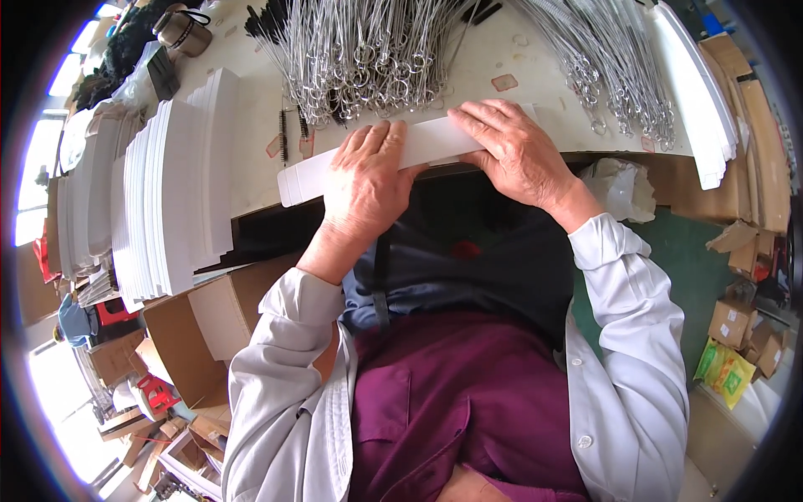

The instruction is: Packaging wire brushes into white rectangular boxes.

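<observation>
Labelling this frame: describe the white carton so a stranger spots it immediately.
Find the near edge of the pale table. There, left hand and right hand hold the long white carton. Unlike the white stack at left, it runs crosswise.

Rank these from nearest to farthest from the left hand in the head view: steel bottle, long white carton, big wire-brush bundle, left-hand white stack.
From the left hand:
1. Long white carton: in its grasp.
2. Big wire-brush bundle: just beyond the fingertips.
3. White stack: off to the left.
4. Steel bottle: far upper left.
</observation>
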`<state>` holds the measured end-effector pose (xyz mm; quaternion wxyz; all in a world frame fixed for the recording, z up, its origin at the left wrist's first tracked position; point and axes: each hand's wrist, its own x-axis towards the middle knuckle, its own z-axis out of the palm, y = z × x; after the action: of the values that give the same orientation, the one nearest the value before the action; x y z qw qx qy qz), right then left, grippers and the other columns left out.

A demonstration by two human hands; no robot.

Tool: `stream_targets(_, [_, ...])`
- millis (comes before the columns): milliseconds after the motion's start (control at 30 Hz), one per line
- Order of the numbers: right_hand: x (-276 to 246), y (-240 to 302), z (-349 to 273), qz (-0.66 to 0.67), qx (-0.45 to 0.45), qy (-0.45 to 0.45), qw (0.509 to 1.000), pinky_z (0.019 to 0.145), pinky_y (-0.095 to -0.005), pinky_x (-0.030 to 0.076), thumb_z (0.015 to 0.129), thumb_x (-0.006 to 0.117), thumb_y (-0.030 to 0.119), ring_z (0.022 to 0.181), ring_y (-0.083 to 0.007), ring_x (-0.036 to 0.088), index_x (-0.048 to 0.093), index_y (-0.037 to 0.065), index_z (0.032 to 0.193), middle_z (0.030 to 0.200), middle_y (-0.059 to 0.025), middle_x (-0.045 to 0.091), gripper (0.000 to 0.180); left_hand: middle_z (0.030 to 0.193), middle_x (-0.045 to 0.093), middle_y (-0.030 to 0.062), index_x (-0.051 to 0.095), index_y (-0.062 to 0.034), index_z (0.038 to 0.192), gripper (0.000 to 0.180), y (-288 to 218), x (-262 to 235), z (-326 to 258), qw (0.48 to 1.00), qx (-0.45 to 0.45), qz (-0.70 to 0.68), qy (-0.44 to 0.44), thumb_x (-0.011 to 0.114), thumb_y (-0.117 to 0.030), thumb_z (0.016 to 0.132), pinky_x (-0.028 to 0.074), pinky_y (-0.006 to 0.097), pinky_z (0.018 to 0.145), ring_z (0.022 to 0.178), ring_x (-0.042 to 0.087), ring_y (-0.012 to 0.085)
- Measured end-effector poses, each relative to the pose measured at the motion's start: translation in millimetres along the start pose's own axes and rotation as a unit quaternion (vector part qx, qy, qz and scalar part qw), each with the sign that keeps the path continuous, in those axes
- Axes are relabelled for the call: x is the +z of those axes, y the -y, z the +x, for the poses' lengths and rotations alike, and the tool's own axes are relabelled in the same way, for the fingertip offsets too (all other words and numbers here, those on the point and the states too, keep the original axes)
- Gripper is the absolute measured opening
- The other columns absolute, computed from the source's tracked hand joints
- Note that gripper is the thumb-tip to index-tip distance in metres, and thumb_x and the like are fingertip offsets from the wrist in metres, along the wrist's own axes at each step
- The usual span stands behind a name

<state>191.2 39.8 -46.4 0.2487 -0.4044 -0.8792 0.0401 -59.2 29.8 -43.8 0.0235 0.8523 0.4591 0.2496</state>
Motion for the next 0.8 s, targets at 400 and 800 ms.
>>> stream_targets(400, [8, 12, -11, -0.008, -0.012, 0.032, 0.999, 0.116, -0.0429, 0.042, 0.091, 0.07, 0.016, 0.135, -0.0331, 0.052, 0.058, -0.002, 0.139, 0.141, -0.0159, 0.059, 0.053, 0.134, 0.062, 0.0255, 0.059, 0.0059, 0.135, 0.055, -4, 16, -21, 0.999, 0.009, 0.008, -0.035, 0.072, -0.022, 0.09, 0.044, 0.052, 0.11, 0.124, 0.058, 0.0433])
stream_targets(800, [1, -8, -38, -0.135, 0.062, 0.029, 0.988, 0.125, -0.0454, 0.031, 0.091, 0.071, 0.021, 0.144, -0.031, 0.045, 0.048, -0.001, 0.149, 0.153, -0.015, 0.05, 0.066, 0.15, 0.049, 0.0294, 0.045, 0.0075, 0.148, 0.066, 52, -9, -73, 0.985, -0.012, 0.166, 0.042, 0.062, -0.008, 0.086, 0.037, 0.053, 0.118, 0.139, 0.048, 0.0455])
